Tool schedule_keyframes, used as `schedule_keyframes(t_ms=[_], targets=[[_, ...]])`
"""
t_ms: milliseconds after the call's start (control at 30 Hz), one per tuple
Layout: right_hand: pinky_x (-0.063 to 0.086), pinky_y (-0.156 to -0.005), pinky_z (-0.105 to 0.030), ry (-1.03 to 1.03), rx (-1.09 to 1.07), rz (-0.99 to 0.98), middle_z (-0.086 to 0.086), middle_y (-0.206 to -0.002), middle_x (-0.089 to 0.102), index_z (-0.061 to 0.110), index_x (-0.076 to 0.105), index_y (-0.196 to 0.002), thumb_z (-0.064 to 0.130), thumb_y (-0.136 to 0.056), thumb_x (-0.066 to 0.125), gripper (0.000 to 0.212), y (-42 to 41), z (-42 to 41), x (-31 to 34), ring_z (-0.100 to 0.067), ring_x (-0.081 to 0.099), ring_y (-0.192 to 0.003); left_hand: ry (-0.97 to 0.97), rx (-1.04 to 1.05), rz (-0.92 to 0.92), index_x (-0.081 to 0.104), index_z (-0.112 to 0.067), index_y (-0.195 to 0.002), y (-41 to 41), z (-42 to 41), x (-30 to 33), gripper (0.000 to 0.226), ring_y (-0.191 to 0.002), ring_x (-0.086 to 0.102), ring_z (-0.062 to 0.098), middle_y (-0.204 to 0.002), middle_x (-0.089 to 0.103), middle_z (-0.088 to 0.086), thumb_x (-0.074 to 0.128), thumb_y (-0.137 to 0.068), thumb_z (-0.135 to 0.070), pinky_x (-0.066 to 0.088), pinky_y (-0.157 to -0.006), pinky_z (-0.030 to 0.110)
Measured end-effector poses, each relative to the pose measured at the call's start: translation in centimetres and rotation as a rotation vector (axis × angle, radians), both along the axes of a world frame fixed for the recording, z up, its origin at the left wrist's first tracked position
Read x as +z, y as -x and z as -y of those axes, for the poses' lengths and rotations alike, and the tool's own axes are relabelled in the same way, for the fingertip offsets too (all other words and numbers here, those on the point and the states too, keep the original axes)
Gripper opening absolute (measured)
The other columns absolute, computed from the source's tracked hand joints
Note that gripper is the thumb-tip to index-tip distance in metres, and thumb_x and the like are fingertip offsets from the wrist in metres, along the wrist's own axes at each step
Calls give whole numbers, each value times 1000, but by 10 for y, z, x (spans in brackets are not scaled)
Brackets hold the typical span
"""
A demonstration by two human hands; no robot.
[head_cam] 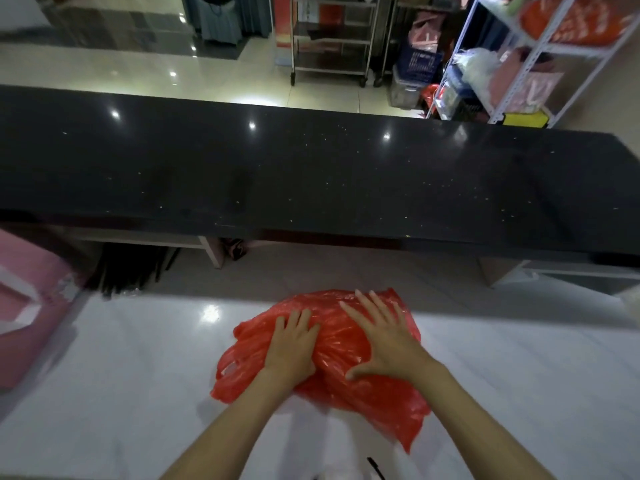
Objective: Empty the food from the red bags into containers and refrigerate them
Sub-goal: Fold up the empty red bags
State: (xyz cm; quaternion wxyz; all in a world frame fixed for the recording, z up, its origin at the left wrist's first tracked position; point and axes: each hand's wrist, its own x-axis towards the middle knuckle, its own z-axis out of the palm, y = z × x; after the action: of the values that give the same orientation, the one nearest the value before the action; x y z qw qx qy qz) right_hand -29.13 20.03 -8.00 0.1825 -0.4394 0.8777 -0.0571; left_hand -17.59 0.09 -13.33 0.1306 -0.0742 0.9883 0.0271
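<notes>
Head view: crumpled red thin-plastic carrier bag [341, 358] lies on glossy white worktop [121, 393], near its far edge. Left hand [292, 344] and right hand [384, 336] both rest flat on top, fingers spread, gripping nothing (palms pressing down). Bag contents can't be seen. Long black speckled counter [311, 174] sits beyond.
</notes>
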Motion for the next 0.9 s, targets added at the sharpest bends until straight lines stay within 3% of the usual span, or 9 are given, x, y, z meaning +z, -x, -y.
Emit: schedule_keyframes(t_ms=[100,200,300,467,567,633,767,833,900], targets=[[-6,-120,-66,-186,-33,20,-2,-170,-23,45,-30,-152,84,-52,76,151,-2,4,-27,-27,-16,-157,-80,4,15,51,-27,-148,-3,5,-3,73,-158,11,45,-172,19,14,66,-79,-49,-4,-116,75],[13,-121,-65,-210,-158,55,-11,-170,4,39,-25,-156,72,-54,84,153,3,1,-43,-33,11,-157,-209,35,169,32,-24,-157,-7,11,7,86,-156,20,39,-169,22,9,68,-82,-48,16,-120,70],[32,-116,-59,-155,-162,-10,-8,-157,34,31,-7,-162,55,-69,78,128,4,-3,-47,-33,35,-145,-239,29,147,30,-25,-156,-14,21,19,94,-148,37,33,-162,36,5,75,-76,-47,32,-119,56],[44,-107,-51,-114,-101,-11,1,-130,59,30,49,-141,34,-79,65,64,-2,-10,-47,-26,54,-126,-201,-206,-117,-8,-44,-163,-22,-9,37,125,-160,-13,29,-175,-8,4,74,-72,-70,-11,-123,65],[38,-114,-50,-12,-13,-33,0,-139,55,25,58,-135,22,-80,65,56,-14,-10,-52,-24,48,-133,-143,-227,28,-28,-38,-159,-9,-51,31,148,-158,-22,36,-173,-20,11,82,-64,-72,-15,-118,74],[34,-117,-48,5,79,-59,0,-146,50,26,57,-140,29,-81,61,59,-17,-16,-56,-24,43,-140,-101,-142,158,-29,-34,-159,-8,-63,15,154,-159,-11,41,-174,-10,15,87,-63,-65,-7,-117,79],[25,-119,-48,-17,62,-34,6,-151,44,34,59,-133,48,-78,60,57,-3,-50,-55,-19,37,-146,-122,-8,138,11,-18,-165,-11,-57,6,112,-147,38,35,-160,39,10,74,-79,-52,20,-120,64],[14,-123,-54,-52,43,5,3,-162,28,33,51,-140,50,-78,59,65,0,-62,-49,-20,22,-155,-55,-65,56,47,-15,-143,-13,-58,9,64,-125,57,34,-135,60,9,64,-84,-34,31,-108,51],[1,-127,-56,21,58,20,4,-171,3,38,34,-152,61,-80,55,78,-6,-61,-38,-19,-1,-159,-16,-82,56,58,-15,-120,-15,-66,14,38,-114,61,34,-120,66,8,61,-84,-26,34,-102,48]])
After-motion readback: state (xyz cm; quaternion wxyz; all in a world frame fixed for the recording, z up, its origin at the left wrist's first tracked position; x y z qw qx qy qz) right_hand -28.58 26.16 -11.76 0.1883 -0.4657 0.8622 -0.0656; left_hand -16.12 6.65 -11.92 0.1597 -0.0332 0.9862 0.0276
